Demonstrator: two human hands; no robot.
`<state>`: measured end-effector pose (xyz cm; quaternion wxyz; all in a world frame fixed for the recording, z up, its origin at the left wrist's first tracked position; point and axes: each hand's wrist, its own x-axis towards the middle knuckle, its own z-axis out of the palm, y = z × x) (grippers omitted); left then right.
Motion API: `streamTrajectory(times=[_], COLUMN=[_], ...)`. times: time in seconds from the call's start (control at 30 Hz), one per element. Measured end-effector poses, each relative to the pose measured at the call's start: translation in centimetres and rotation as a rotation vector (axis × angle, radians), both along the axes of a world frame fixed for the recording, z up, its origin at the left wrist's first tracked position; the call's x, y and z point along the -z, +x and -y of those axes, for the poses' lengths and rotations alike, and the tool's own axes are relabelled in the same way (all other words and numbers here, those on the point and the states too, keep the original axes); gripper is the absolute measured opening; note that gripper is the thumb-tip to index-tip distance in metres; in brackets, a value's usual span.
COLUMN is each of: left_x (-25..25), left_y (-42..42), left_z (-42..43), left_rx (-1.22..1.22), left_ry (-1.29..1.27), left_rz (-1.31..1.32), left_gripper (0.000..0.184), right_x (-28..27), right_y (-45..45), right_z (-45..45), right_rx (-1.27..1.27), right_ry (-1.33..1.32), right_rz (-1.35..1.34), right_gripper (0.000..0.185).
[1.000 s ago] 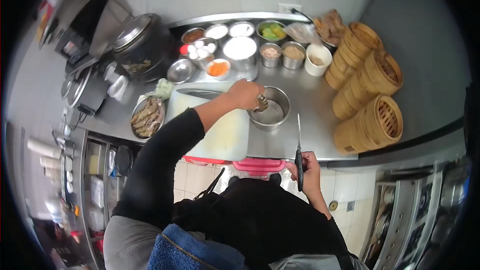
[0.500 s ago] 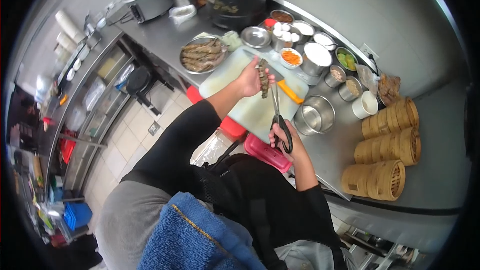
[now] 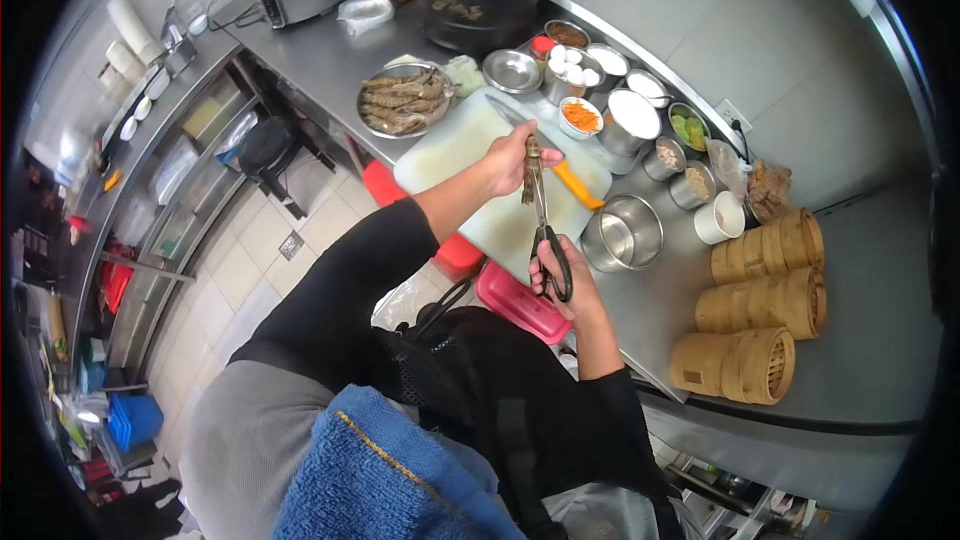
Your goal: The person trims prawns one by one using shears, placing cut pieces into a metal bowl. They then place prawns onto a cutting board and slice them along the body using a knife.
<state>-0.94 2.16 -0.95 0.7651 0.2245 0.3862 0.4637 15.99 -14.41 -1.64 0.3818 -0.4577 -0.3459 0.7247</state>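
Note:
Above the cutting board (image 3: 470, 195), my left hand (image 3: 512, 162) is closed on a raw shrimp (image 3: 530, 183), which hangs lengthwise from the fingers. My right hand (image 3: 567, 280) grips the black handles of the scissors (image 3: 553, 258). Their metal blades point up at the shrimp and overlap it; whether they cut into it I cannot tell. A knife with a yellow handle (image 3: 577, 184) lies across the board behind my hands. More shrimp (image 3: 405, 100) are heaped in a round metal bowl (image 3: 368, 122) past the board's far left corner.
A metal pot (image 3: 625, 232) stands right of the board. Bamboo steamers (image 3: 748, 365) line the counter's right side. Several ingredient containers, including shredded carrot (image 3: 580, 117) and eggs (image 3: 572, 64), stand along the wall. A pink tray (image 3: 520, 302) sits below the board's near edge.
The scissor blades have come up against the shrimp, which has turned in my left fingers and shows less of its length. The whole view has shifted slightly.

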Motion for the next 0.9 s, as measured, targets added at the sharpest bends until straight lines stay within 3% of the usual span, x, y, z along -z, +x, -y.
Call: streamTrajectory(times=[0.17, 0.33, 0.4, 0.53, 0.7, 0.83, 0.9], left_x=[0.3, -1.2, -1.8, -2.6, -1.8, -1.2, -1.1], left_y=[1.9, 4.0, 4.0, 4.0, 3.5, 3.3, 3.4], left_z=[-0.2, 1.2, 1.4, 2.2, 2.4, 2.0, 2.3], left_rx=[-0.115, -0.111, -0.156, -0.158, -0.09, -0.161, -0.159], left_ry=[-0.115, -0.095, -0.048, 0.008, 0.33, 0.291, 0.303], left_rz=[0.223, 0.237, 0.125, 0.031, -0.093, 0.007, -0.07], left_gripper=[0.031, 0.032, 0.035, 0.039, 0.045, 0.057, 0.059], right_x=[1.6, 0.5, 0.0, -0.2, -1.0, -1.2, -0.8], right_y=[0.2, 0.8, 1.3, 1.2, 1.9, 1.7, 1.5], right_z=[-0.2, -1.3, -1.5, -1.6, -2.2, -1.9, -1.7], right_rx=[0.069, 0.093, 0.039, 0.075, 0.042, 0.008, 0.017], right_ry=[0.156, 0.18, 0.16, 0.204, 0.177, 0.17, 0.18], right_rz=[0.078, 0.068, 0.197, 0.093, 0.182, 0.156, 0.12], right_gripper=[0.031, 0.031, 0.03, 0.031, 0.03, 0.03, 0.031])
